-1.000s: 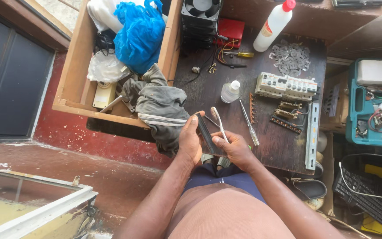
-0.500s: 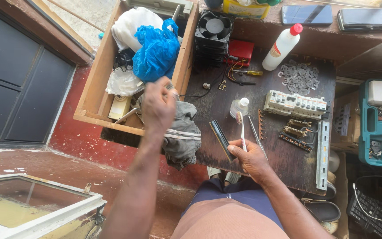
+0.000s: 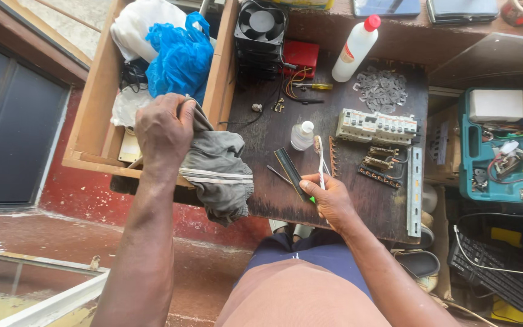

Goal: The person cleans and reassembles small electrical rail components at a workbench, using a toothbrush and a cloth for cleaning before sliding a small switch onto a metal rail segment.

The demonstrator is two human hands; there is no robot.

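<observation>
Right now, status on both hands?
Left hand gripping grey cloth at table edge. Right hand holding toothbrush and dark strip. Small bottle close by.

White red-capped bottle point(image 3: 354, 48) with pale label, dark-screened devices point(image 3: 386, 6) at the table's far edge.

The left hand point(image 3: 163, 130) covers the top of the grey cloth point(image 3: 218, 172), so its grip cannot be read. The right hand point(image 3: 331, 198) hides the toothbrush point(image 3: 319, 158) handle's lower end. At twelve o'clock, the top edge cuts the black fan point(image 3: 262, 24) and two dark flat devices point(image 3: 422, 7). The keyboard point(image 3: 494, 272) at four o'clock runs off frame.
</observation>
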